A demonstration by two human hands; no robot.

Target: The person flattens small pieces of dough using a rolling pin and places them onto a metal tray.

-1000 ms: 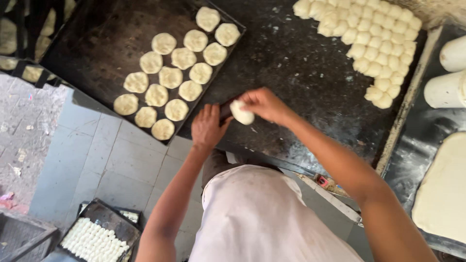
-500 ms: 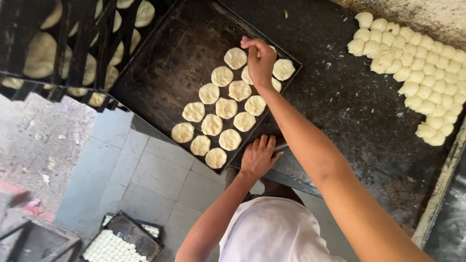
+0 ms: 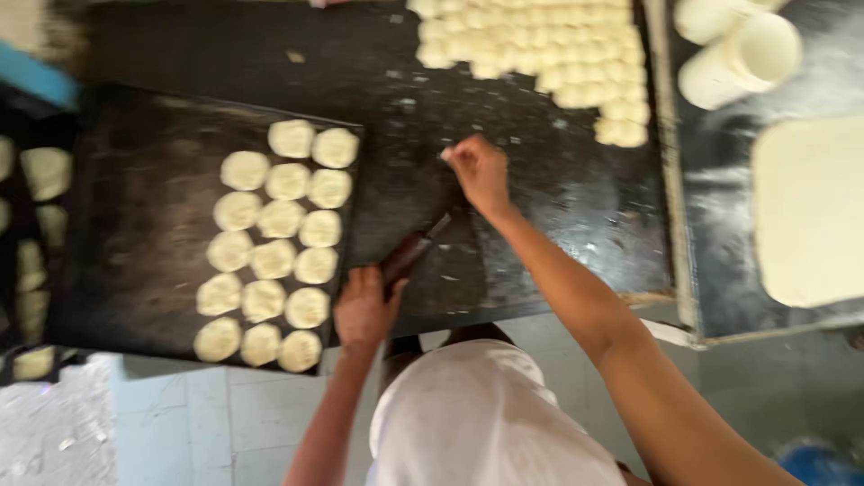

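Head view, only one to log. Dough rounds [image 3: 274,243] sit flattened on a dark baking tray [image 3: 135,234] at left, packed in rows of three against its right edge, each just beside or touching the next; I read the tight packing as a way to fill the tray from one side, since the tray's left half is bare metal.

Left hand [image 3: 364,310] rests at the near edge of the dark worktable [image 3: 558,207], just right of the tray's lower corner, fingers curled together around the handle end of a dark-handled knife or scraper [image 3: 416,250]. Blade end angles up toward the other hand. I judge it is kept there to be within reach. Motion blur makes the tool's exact kind hard to tell.

Right hand [image 3: 477,171] is out over the middle of the worktable, fingers pinched together; whether a bit of dough is between them I cannot tell.

Cut dough pieces [image 3: 549,54] lie in a dense patch at the table's far side, well apart from the tray, near the right hand.

Right of a raised divider: a pale rolled dough sheet [image 3: 810,211] and white cylinders [image 3: 742,49] above it. My white apron [image 3: 486,423] fills the lower frame.
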